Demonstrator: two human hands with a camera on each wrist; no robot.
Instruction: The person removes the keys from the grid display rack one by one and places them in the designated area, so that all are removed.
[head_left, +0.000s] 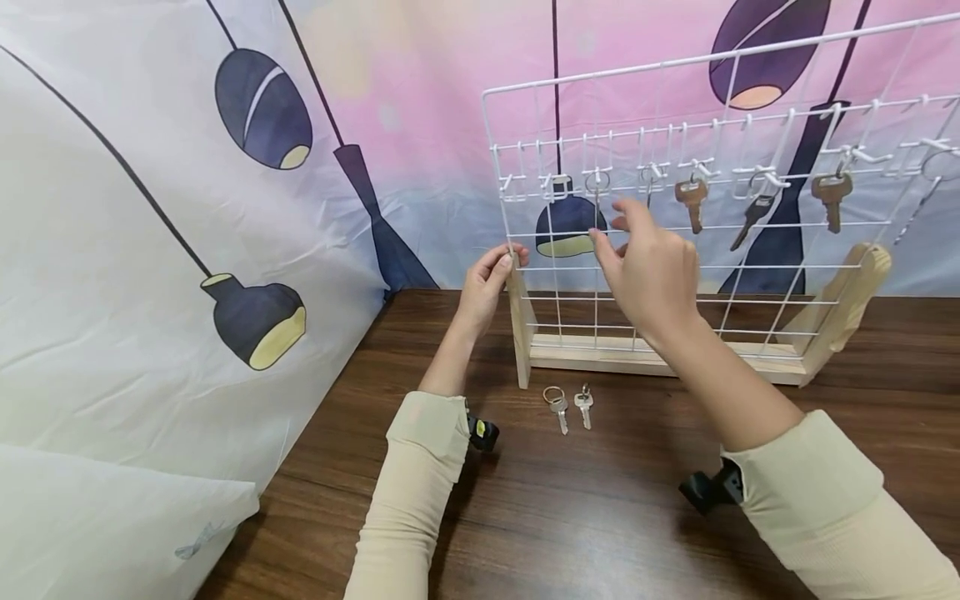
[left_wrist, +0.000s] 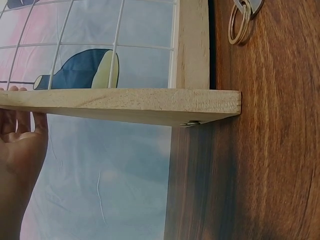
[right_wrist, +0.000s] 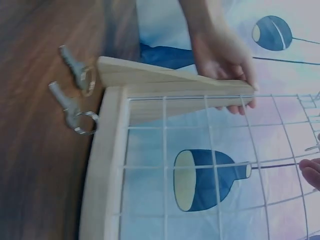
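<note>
Pinching the pale wooden upright [head_left: 521, 342] occupies the left grip [head_left: 483, 283], while a nudge from the parted right grip [head_left: 652, 275] could unhook the ringed metal key [head_left: 597, 200] beside it.

Two keys [head_left: 583, 401] before rack [head_left: 592, 360], cloth [head_left: 442, 150] behind

Head view: near, above, facing far-down at wire key rack [head_left: 738, 267]. Wrist views closer, sideways, left one nearest; both catch left wooden upright [left_wrist: 125, 101].
</note>
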